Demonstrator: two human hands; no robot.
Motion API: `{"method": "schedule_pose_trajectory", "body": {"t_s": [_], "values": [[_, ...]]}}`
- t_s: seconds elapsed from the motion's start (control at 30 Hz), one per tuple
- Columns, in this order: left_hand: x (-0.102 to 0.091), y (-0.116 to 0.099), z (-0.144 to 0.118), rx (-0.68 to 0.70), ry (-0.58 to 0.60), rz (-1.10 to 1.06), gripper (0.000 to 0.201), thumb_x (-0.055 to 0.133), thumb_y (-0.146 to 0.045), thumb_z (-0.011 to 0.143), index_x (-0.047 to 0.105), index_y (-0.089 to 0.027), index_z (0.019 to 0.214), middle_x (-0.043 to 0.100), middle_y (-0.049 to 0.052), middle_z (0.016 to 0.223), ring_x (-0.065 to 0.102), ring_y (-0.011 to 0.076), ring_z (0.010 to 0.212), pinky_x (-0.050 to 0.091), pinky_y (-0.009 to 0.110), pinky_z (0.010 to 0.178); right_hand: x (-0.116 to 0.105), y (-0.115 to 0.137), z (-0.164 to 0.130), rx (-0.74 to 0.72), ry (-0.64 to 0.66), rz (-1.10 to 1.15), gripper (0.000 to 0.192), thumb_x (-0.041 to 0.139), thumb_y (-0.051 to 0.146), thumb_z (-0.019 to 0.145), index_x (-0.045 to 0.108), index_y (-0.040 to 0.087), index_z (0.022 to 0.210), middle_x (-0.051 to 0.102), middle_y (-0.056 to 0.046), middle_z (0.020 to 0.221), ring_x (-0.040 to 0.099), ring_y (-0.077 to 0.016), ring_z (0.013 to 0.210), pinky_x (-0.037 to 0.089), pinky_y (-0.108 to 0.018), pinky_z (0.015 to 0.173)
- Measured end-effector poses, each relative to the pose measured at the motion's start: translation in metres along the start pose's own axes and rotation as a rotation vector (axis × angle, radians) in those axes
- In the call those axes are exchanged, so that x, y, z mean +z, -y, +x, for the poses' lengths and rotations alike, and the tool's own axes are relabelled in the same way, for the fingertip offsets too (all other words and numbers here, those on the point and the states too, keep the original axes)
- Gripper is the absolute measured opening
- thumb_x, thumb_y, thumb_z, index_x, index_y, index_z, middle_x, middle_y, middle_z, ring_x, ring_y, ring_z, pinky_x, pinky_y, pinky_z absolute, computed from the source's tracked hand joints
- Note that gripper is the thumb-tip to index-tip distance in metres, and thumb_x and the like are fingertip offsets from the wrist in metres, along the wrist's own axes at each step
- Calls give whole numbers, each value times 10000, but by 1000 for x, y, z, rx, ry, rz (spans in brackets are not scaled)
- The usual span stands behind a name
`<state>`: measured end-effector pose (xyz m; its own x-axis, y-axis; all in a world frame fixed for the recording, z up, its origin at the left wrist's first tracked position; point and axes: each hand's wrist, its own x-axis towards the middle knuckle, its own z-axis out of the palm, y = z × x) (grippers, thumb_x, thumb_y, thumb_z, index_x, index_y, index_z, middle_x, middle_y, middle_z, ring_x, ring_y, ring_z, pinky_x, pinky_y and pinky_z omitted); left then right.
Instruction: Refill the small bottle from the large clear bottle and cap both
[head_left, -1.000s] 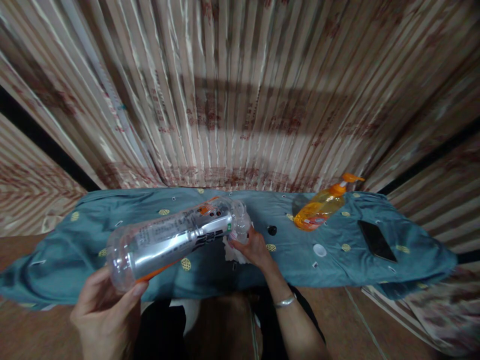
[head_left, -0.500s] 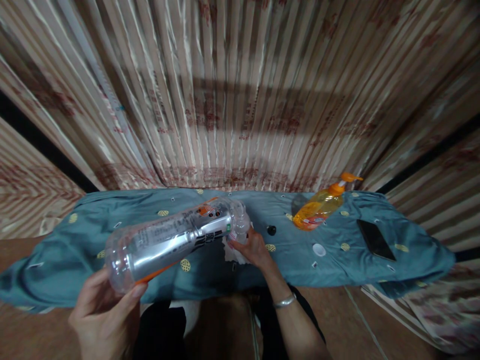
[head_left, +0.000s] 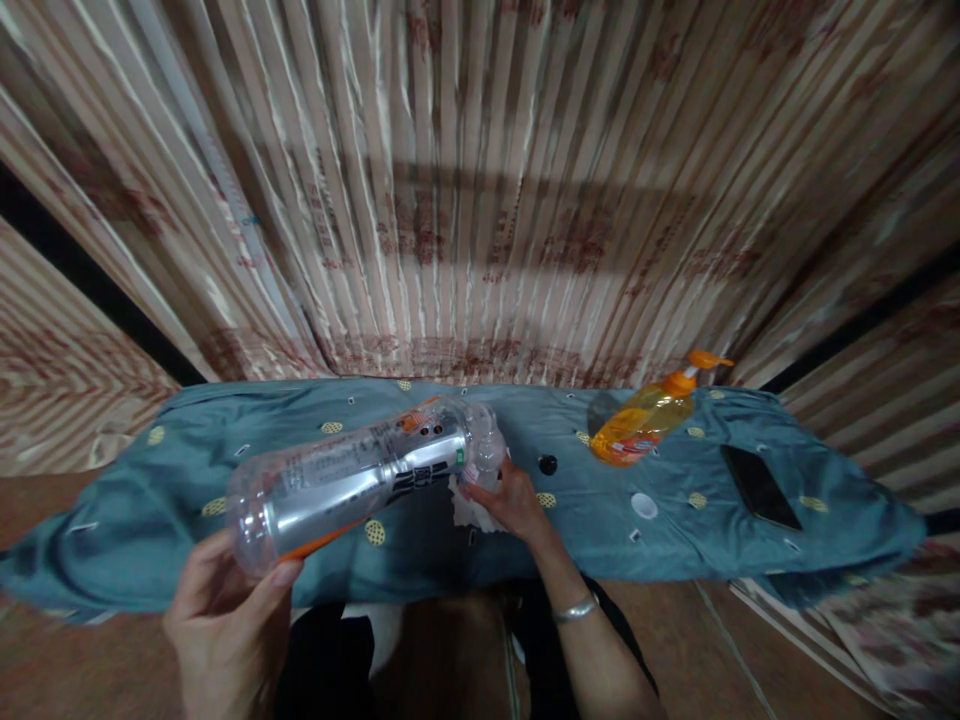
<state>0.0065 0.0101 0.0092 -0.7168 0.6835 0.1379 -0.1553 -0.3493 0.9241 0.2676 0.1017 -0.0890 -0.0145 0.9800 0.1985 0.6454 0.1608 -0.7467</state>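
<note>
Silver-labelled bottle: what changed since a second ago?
Very little. The silver-labelled bottle and left hand at its base sit slightly farther right in the picture, but the whole view shifted that way too, so real motion is uncertain. Nothing visibly taken or let go. Unchanged: right hand at the neck end; pump bottle, phone, black piece, white disc in place.

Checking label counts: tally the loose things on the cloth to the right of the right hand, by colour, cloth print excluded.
Black: 2 (phone, small round piece)
Orange: 1 (pump bottle)
White: 1 (disc)
Total: 4
</note>
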Motion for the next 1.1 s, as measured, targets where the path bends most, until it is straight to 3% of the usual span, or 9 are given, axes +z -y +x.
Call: {"method": "schedule_pose_trajectory", "body": {"t_s": [0.17,0.37,0.6,0.83,1.0,1.1], "values": [[-1,4,0,30,29,16,486,940,-294,371,727,-260,807,741,-20,836,687,202,832,569,355,867,1,0,0,18,-12,0,550,807,388,747,632,174,1222,787,-105,1013,768,-313,944,611,-399,819],[-4,5,2,15,36,9,483,953,-281,359,735,-237,787,745,-24,785,668,138,696,575,236,693,1,1,1,39,-11,3,540,810,388,740,638,173,1206,790,-107,985,771,-311,890,615,-398,787],[-8,7,3,4,120,-33,437,953,-245,437,743,-235,820,734,-18,773,658,119,664,579,205,656,-3,1,-2,11,24,82,599,804,396,757,608,170,1276,775,-111,1066,752,-309,973,600,-422,846],[-16,12,5,-13,185,-63,540,945,-233,475,747,-250,977,736,38,975,676,163,843,587,239,744,0,-2,-3,25,66,117,602,769,367,793,561,183,1328,752,-114,1155,728,-297,1034,565,-422,911],[-12,14,3,-23,140,-92,589,944,-282,450,732,-236,997,714,39,1042,657,196,908,578,300,778,2,-3,-1,49,58,102,560,760,340,779,577,189,1286,760,-104,1140,729,-298,1027,554,-419,916],[-8,12,1,-22,154,-103,597,946,-310,454,734,-237,1008,717,44,1067,650,215,953,564,352,866,1,-1,1,62,49,115,646,767,354,768,529,190,1346,749,-112,1175,723,-307,1069,551,-414,934]]}}
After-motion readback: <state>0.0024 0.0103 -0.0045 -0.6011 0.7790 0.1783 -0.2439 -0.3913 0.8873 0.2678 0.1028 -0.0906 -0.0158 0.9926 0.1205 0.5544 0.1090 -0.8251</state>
